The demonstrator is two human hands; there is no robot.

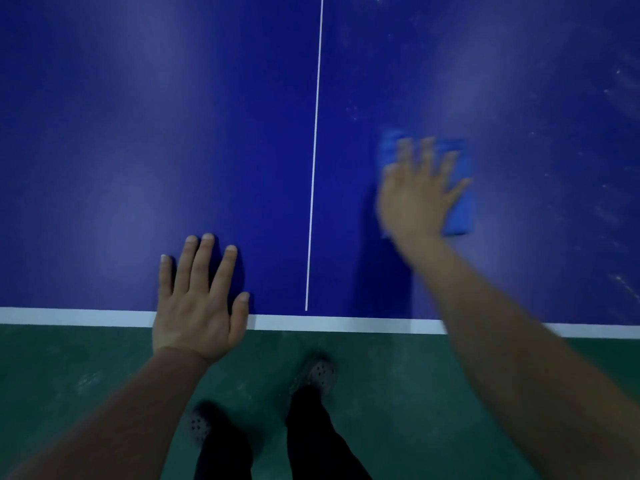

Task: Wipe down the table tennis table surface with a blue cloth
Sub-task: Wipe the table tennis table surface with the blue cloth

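The dark blue table tennis table (173,133) fills the upper view, with a white centre line (315,150) and a white end line (69,317) along its near edge. My right hand (415,199) lies flat, fingers spread, pressing a folded blue cloth (459,209) onto the right half; both are blurred by motion. The hand covers most of the cloth. My left hand (199,299) rests palm down on the left half at the near edge, fingers apart, holding nothing.
Pale dust streaks (620,216) mark the table's far right side. Below the table edge is a green floor (69,375), where my two feet in perforated clogs (320,374) and dark trousers stand.
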